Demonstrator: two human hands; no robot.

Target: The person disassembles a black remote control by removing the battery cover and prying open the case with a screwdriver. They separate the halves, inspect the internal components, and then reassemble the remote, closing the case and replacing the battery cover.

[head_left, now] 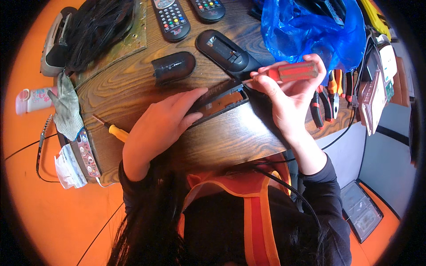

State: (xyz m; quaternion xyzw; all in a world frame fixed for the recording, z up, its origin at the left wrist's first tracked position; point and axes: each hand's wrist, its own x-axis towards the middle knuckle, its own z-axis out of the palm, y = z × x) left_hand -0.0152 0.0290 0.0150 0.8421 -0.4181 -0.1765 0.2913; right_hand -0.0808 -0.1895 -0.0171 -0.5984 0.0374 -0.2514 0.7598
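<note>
My left hand (153,126) is closed round the near-left end of a black remote control casing (222,106), whose two halves are apart along one side. Its brownish inside shows in the gap. In my right hand (288,99) is a screwdriver (298,72) with a red handle, its shaft pointing left. The tip meets the far-right end of the casing, though the exact contact is too small to make out. Just beyond lie a black remote (228,55), face down with its battery bay uncovered, and a loose black battery cover (174,67).
Two button-side-up remotes (172,20) lie at the back. A blue plastic bag (306,33) and several pliers (328,99) are on the right. To the left are a yellow-handled screwdriver (117,132), a grey glove (68,108) and a black cable heap (100,31).
</note>
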